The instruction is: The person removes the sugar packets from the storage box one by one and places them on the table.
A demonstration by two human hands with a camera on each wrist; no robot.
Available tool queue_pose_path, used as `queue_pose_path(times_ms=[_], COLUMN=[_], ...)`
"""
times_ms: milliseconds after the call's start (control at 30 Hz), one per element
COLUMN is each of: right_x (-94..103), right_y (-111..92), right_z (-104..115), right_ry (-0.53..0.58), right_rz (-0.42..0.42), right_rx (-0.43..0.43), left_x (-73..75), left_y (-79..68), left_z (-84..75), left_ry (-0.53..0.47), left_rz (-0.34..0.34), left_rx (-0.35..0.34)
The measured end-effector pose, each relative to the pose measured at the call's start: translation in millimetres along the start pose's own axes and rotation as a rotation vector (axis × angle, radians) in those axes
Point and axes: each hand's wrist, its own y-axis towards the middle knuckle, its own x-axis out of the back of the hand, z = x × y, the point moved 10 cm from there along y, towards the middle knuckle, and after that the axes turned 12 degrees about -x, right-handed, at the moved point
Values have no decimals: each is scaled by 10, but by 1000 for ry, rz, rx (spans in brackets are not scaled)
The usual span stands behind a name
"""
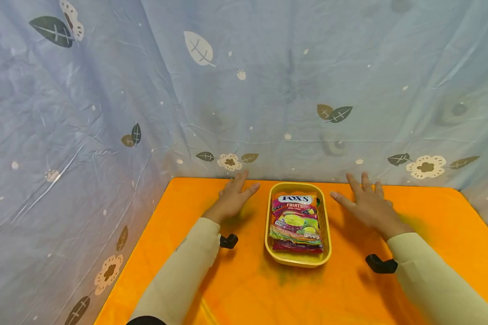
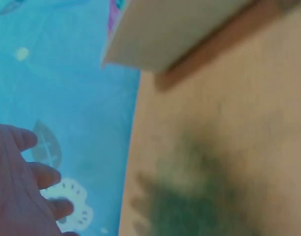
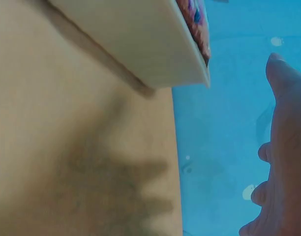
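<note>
A yellow rectangular tray (image 1: 327, 225) stands on the orange tabletop, its long sides running away from me. Inside lie candy packets (image 1: 294, 221), the top one printed FOX'S FRUITS; how many are stacked cannot be told. To the tray's left, apart from it, my left hand (image 1: 231, 198) hovers with fingers spread and holds nothing. On the other side my right hand (image 1: 368, 207) is likewise spread, its thumb towards the tray without touching. Both wrist views show the tray's outer wall (image 2: 190, 29) beside the hand, with the hand's shadow on the table.
The orange table (image 1: 248, 289) ends at a blue-grey curtain (image 1: 268, 90) printed with leaves and flowers, which hangs behind it and along the left. Black wrist pieces (image 1: 228, 241) stick out from both sleeves.
</note>
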Motion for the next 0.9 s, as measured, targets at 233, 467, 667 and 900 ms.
queue_pose_path(times_ms=[233, 467, 667, 900], right_x=[11, 42, 87, 112], right_y=[-85, -136, -175, -248], right_z=[126, 260, 364, 466], right_ry=[64, 157, 210, 289], right_rz=[16, 29, 20, 43], right_rx=[19, 61, 93, 132], left_x=[-115, -371, -608, -815], left_y=[-38, -68, -80, -111], left_z=[-149, -182, -217, -162], left_ry=[-277, -574, -699, -699], left_rz=[6, 55, 73, 94], left_rx=[-3, -2, -8, -5])
